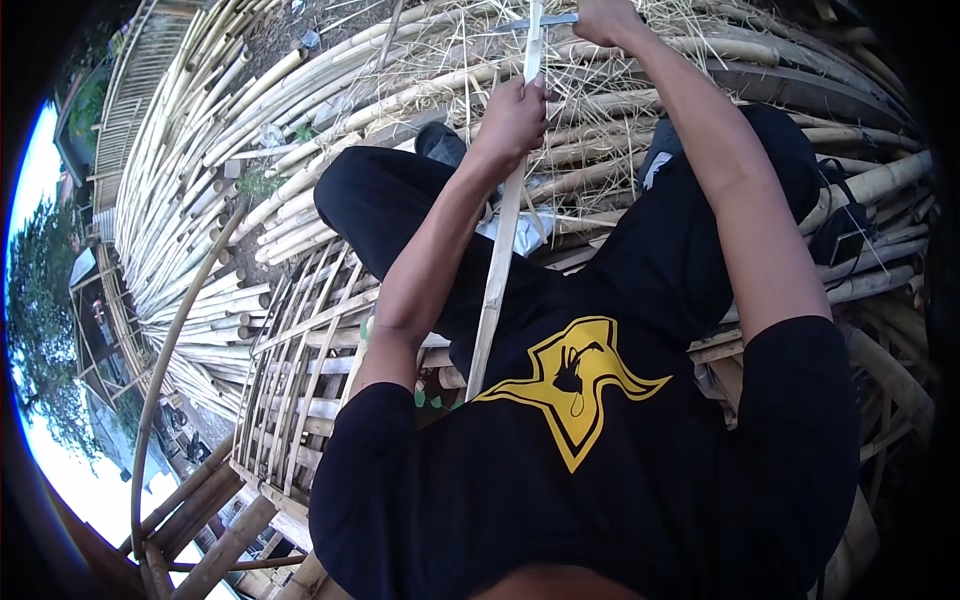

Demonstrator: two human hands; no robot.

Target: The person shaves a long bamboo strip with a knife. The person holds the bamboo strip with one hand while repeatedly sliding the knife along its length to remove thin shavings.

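Note:
My left hand (513, 122) is closed around a long, flat, pale bamboo strip (498, 262). The strip runs from the top edge of the view down to my lap, passing between my thighs. Out at the top, my right hand (607, 20) grips a knife, its fingers partly cut off by the frame edge. The knife's grey blade (540, 23) points left and lies across the strip, touching or very near it, a little beyond my left hand. Most of the handle is hidden in my right fist.
Thin bamboo shavings (600, 120) are scattered over the poles in front of me. Many stacked bamboo poles (190, 130) spread to the left. A slatted bamboo frame (300, 370) stands by my left side. A dark bag (842, 232) with a strap rests beyond my right knee.

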